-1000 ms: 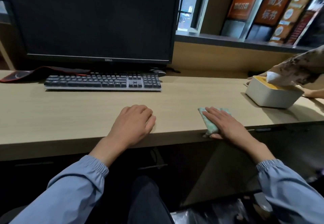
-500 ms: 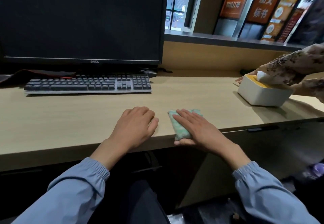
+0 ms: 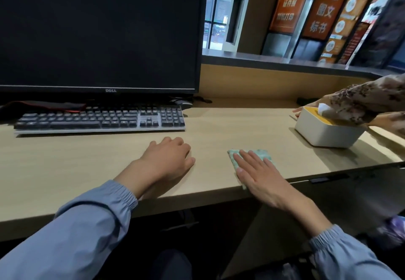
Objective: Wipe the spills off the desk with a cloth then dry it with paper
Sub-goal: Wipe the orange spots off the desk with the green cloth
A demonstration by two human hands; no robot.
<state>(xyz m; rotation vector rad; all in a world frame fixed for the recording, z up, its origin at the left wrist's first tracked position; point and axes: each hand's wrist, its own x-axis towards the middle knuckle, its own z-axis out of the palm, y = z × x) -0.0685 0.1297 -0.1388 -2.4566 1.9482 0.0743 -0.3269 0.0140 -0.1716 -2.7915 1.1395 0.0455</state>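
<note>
I judge I'm in the first step, the wet wipe. My right hand point(image 3: 260, 174) lies flat on the green cloth point(image 3: 264, 153), fingers point(image 3: 247, 159) straight and slightly spread, pressing it onto the desk point(image 3: 87, 165) at the near edge, right of centre. The wrist hangs off the front of the desk. My left hand point(image 3: 168, 161) rests knuckles-up just left of it, fingers loosely curled and holding nothing, apart from the cloth. I can't make out any spill on the wood from here.

Next I'd slide the cloth across the open surface with steady downward pressure, staying short of the keyboard point(image 3: 100, 118). The paper for drying sits in the white tissue box point(image 3: 324, 133) at far right, where another person's patterned sleeve point(image 3: 361, 102) reaches over it, so I'd wait for that to clear.
</note>
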